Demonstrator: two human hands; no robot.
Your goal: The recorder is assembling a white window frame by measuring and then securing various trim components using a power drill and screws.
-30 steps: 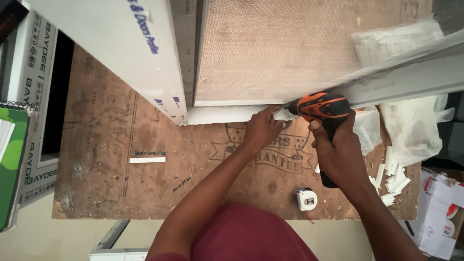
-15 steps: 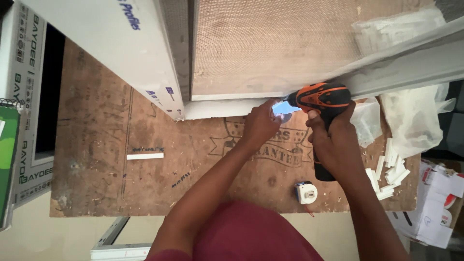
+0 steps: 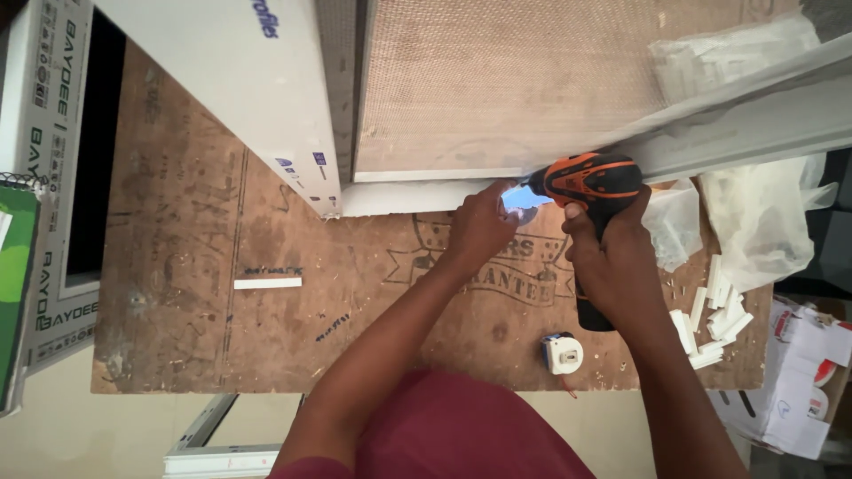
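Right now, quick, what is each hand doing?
Left hand: fingers pinched at the drill's lit tip against the white frame; what they pinch cannot be told.
Right hand: closed around the orange and black cordless drill.

Worn plywood worktable (image 3: 177, 293), pale floor (image 3: 80, 426) beneath, daylight

Illumination is soft, even daylight with weak, diffuse shadows beneath the arms. A small blue-white glare spot from the drill (image 3: 590, 182) lamp burns out detail near the left hand (image 3: 484, 226). The white profile (image 3: 745, 133) is slightly overexposed. Focus is acceptable overall; the bench (image 3: 177, 293) grain appears mildly soft. Edges show wide-angle distortion.
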